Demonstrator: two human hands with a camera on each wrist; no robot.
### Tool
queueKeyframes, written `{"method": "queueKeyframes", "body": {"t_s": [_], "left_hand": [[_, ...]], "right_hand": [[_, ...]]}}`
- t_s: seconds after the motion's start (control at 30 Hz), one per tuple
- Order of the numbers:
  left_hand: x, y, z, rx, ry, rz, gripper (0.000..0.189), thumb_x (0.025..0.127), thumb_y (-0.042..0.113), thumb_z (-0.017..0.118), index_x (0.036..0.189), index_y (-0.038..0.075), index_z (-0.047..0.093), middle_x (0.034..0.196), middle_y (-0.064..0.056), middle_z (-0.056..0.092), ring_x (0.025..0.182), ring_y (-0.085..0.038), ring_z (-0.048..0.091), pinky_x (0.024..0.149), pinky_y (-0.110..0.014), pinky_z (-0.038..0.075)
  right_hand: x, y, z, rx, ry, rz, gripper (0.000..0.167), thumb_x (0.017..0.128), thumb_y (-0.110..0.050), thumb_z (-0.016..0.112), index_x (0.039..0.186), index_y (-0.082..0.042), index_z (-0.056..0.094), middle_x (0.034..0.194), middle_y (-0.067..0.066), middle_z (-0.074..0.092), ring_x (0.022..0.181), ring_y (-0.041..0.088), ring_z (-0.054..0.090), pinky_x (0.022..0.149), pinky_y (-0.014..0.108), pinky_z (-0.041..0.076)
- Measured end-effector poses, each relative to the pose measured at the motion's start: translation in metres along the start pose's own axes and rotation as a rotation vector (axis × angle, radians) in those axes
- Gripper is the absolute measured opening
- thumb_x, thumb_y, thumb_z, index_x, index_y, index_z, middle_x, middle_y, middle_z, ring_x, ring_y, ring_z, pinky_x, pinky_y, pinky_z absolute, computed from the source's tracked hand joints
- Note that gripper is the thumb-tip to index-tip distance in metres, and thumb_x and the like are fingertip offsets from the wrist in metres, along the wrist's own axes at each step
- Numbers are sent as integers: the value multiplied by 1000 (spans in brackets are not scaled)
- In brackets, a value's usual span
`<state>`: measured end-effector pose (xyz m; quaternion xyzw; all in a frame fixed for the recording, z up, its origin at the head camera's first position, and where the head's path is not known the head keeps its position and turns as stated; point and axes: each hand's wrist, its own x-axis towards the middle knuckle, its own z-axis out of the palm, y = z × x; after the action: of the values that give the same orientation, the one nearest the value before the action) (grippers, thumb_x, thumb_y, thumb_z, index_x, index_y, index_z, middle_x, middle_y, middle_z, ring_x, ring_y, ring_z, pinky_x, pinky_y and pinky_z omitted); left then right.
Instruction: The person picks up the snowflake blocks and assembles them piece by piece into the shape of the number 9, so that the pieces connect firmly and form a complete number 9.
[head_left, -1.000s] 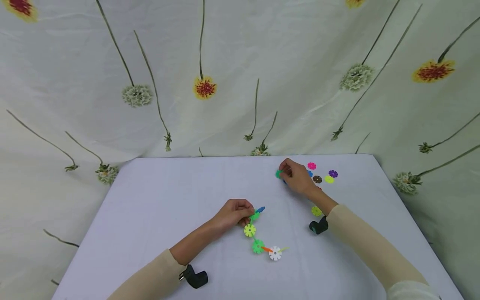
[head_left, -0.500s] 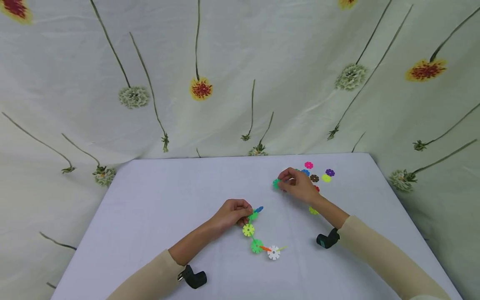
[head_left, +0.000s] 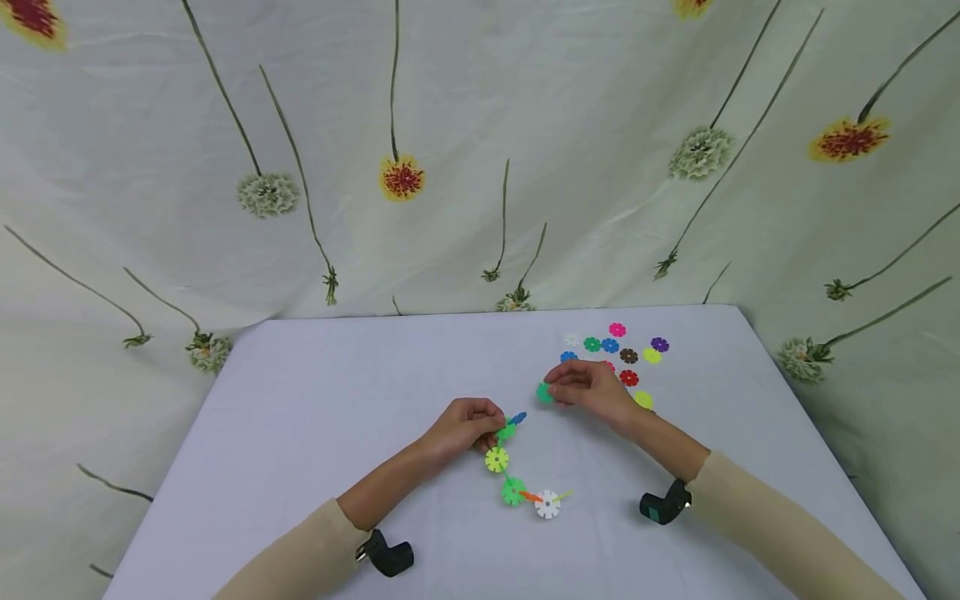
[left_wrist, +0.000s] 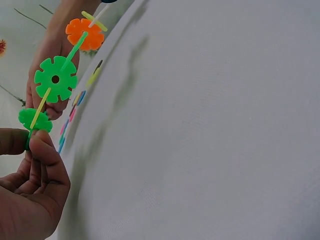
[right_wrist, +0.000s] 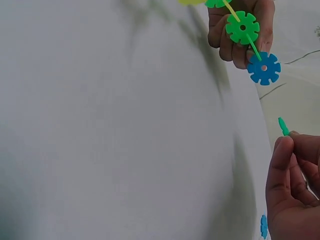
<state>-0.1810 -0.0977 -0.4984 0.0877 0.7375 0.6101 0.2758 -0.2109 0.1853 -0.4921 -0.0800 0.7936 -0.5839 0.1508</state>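
While the left hand (head_left: 468, 427) pinches a chain of slotted plastic discs (head_left: 510, 493) close to its blue end disc (right_wrist: 270, 73), the right hand (head_left: 592, 393) has a single green slotted disc (head_left: 544, 392) nipped between thumb and fingers, near the chain but not touching it. Loose ones, like the brown disc (head_left: 628, 356) and purple disc (head_left: 660, 344), lie toward the white table's (head_left: 337, 383) far right corner.

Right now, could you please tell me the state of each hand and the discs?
Disc chain: linked, held clear of the table.
Left hand: pinching the disc chain.
Single green disc: raised, apart from the disc chain.
Right hand: pinching the single green disc.
Loose discs: lying on the table.
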Motion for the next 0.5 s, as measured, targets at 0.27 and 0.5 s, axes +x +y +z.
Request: {"method": "queueKeyframes", "body": {"t_s": [0.27, 0.5], "left_hand": [[0, -2, 1, -32, -7, -11, 25, 106, 17, 64, 114, -6, 66, 80, 3, 63, 72, -8, 60, 67, -18, 54], [1, -2, 1, -24, -12, -4, 25, 107, 17, 63, 115, -6, 66, 80, 2, 63, 73, -8, 59, 67, -19, 54]], "right_hand": [[-9, 1, 10, 40, -54, -3, 31, 100, -21, 77, 125, -4, 71, 113, 16, 79, 95, 22, 77, 85, 25, 64], [-11, 1, 17, 75, -115, -33, 28, 103, -17, 74, 125, 0, 71, 116, 25, 76, 93, 20, 76, 87, 26, 64]]}}
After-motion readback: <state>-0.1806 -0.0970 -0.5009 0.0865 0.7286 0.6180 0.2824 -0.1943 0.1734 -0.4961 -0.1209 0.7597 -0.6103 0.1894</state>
